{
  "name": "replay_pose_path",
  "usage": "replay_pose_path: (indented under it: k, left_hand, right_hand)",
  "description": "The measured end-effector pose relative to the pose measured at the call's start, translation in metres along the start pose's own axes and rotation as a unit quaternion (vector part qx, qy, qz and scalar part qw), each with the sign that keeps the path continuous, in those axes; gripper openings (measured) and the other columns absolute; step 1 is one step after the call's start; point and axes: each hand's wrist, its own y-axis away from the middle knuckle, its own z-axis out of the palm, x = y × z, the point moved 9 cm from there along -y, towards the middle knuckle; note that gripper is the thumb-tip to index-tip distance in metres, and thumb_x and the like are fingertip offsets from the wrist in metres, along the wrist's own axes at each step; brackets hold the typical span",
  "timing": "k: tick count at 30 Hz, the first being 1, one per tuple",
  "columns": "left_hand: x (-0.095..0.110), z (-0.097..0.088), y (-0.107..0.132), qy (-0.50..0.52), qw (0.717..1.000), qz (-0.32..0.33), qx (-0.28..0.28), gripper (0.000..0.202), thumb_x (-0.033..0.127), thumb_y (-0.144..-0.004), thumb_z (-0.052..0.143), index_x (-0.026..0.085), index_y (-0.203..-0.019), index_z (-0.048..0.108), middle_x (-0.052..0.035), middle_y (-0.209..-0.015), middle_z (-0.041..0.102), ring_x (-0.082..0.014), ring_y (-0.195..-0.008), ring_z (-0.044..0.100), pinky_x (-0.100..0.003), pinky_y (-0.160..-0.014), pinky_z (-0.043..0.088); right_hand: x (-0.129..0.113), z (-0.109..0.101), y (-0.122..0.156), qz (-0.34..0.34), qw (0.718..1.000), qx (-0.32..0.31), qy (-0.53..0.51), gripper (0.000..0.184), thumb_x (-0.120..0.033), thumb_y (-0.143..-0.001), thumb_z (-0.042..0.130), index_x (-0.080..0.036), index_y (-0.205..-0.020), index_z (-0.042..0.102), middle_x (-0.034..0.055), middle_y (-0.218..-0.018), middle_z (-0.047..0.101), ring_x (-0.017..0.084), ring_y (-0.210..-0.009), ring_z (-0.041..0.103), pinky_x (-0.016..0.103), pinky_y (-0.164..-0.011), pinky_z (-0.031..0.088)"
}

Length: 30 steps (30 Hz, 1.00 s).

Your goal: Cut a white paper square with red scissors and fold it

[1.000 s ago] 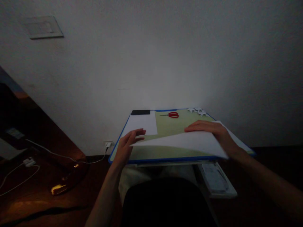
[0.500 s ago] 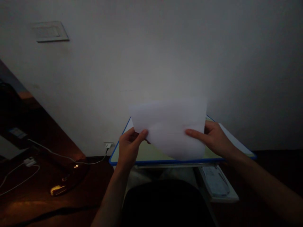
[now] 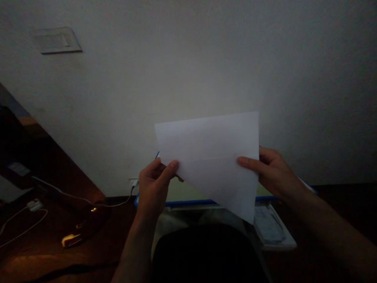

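Observation:
A white sheet of paper is held up between my hands, above a pale table with a blue edge. Its lower left side runs on a slant, and a faint crease crosses its middle. My left hand pinches the left edge, thumb in front and fingers behind. On the right edge, my right hand grips the sheet the same way, its thumb lying flat on the front. Most of the tabletop is hidden behind the paper.
Below the table at the right, an open drawer holds a pale flat object. A white plug sits in a wall socket, its cable running left. A switch plate is on the wall. Dark furniture stands at the left.
The paper has straightened from a blurred, curved shape to a flatter one, and its lower right corner now hangs lower. My hands have moved slightly apart.

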Motion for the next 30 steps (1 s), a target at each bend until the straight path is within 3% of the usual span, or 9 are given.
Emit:
replay_pose_path:
  k: [7, 12, 14, 19, 24, 30]
  left_hand:
    - [-0.007, -0.009, -0.004, -0.056, 0.998, 0.009, 0.000, 0.019, 0.033, -0.084, 0.087, 0.019, -0.080, 0.075, 0.0018, -0.063, 0.069, -0.0146, -0.059, 0.067, -0.028, -0.062, 0.058]
    - [0.000, -0.004, 0.000, -0.077, 0.996, 0.028, -0.038, 0.018, 0.027, -0.082, 0.089, 0.020, -0.095, 0.078, -0.0008, -0.080, 0.077, -0.0164, -0.066, 0.070, -0.028, -0.061, 0.060]
    - [0.002, -0.003, 0.002, -0.069, 0.997, 0.026, -0.033, 0.020, 0.026, -0.082, 0.089, 0.021, -0.098, 0.077, 0.0001, -0.079, 0.076, -0.0153, -0.064, 0.069, -0.027, -0.058, 0.059]
    - [-0.005, -0.004, 0.004, -0.040, 0.999, -0.016, -0.006, 0.018, 0.029, -0.081, 0.089, 0.019, -0.089, 0.076, -0.0005, -0.073, 0.076, -0.0124, -0.061, 0.068, -0.022, -0.058, 0.059]
    - [-0.019, 0.006, 0.010, -0.029, 0.997, -0.063, -0.044, 0.036, 0.030, -0.078, 0.092, 0.020, -0.108, 0.075, -0.0045, -0.089, 0.082, -0.0180, -0.071, 0.076, -0.026, -0.063, 0.065]
    - [-0.018, 0.002, 0.012, -0.025, 0.998, -0.058, -0.002, 0.022, 0.030, -0.080, 0.090, 0.017, -0.078, 0.072, 0.0000, -0.065, 0.072, -0.0124, -0.050, 0.065, -0.021, -0.043, 0.055]
  right_hand:
    - [0.006, -0.004, -0.004, -0.001, 1.000, 0.005, 0.001, 0.025, -0.040, -0.083, 0.089, -0.025, -0.102, 0.083, 0.0065, -0.099, 0.085, 0.025, -0.082, 0.080, 0.039, -0.070, 0.067]
    - [-0.003, -0.004, -0.003, -0.026, 1.000, 0.003, 0.002, 0.024, -0.038, -0.082, 0.089, -0.026, -0.101, 0.083, 0.0059, -0.101, 0.085, 0.026, -0.087, 0.080, 0.040, -0.076, 0.068]
    - [-0.001, -0.003, 0.000, -0.015, 1.000, 0.001, -0.007, 0.024, -0.037, -0.081, 0.090, -0.027, -0.101, 0.083, 0.0050, -0.099, 0.085, 0.026, -0.084, 0.080, 0.039, -0.073, 0.068]
    - [0.004, -0.003, 0.007, 0.007, 1.000, 0.011, -0.002, 0.023, -0.036, -0.080, 0.091, -0.029, -0.100, 0.082, 0.0031, -0.095, 0.085, 0.025, -0.074, 0.079, 0.037, -0.062, 0.066]
    - [0.008, -0.004, 0.010, -0.001, 0.999, 0.024, 0.026, 0.025, -0.038, -0.084, 0.087, -0.028, -0.107, 0.081, 0.0045, -0.101, 0.085, 0.026, -0.079, 0.080, 0.037, -0.064, 0.066]
    - [0.001, -0.005, 0.012, -0.033, 0.998, 0.031, 0.053, 0.022, -0.037, -0.078, 0.092, -0.029, -0.097, 0.084, 0.0028, -0.099, 0.086, 0.024, -0.084, 0.081, 0.035, -0.073, 0.067]
